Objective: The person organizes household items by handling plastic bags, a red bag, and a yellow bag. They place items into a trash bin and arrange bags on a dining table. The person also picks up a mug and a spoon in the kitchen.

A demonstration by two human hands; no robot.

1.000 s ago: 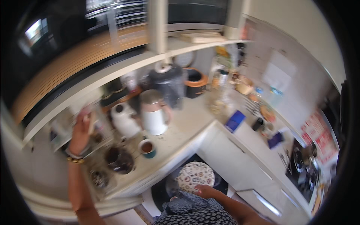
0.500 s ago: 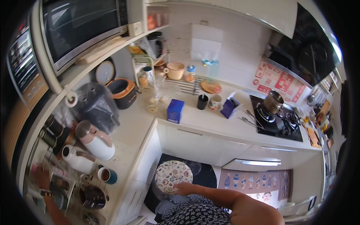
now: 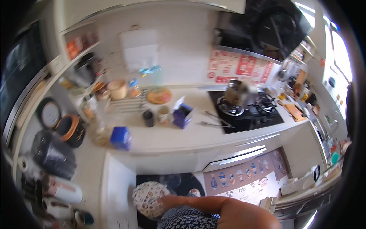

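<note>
My right hand (image 3: pixel 166 203) is at the edge of a round, floral-patterned top (image 3: pixel 146 198) that looks like a stool seat. Motion blurs its fingers, so I cannot tell whether they grip the rim or only rest beside it. The round top stands over a dark floor mat (image 3: pixel 152 178), close to the patterned cloth (image 3: pixel 187 217) of my clothing. My left hand is out of the picture.
Across the counter stand a closed blue box (image 3: pixel 121 138), a dark cup (image 3: pixel 148 118), a mug (image 3: pixel 164 114) and an opened blue box (image 3: pixel 183 116). Metal tongs (image 3: pixel 217 121) lie by the gas stove (image 3: pixel 248 118), which carries a steel pot (image 3: pixel 232 93). White kettles (image 3: pixel 63 189) line the left side.
The view has turned right, bringing in more of the stove side and window. My left hand, earlier at the left-hand counter, has gone from view. My right hand stays by the floral top.
</note>
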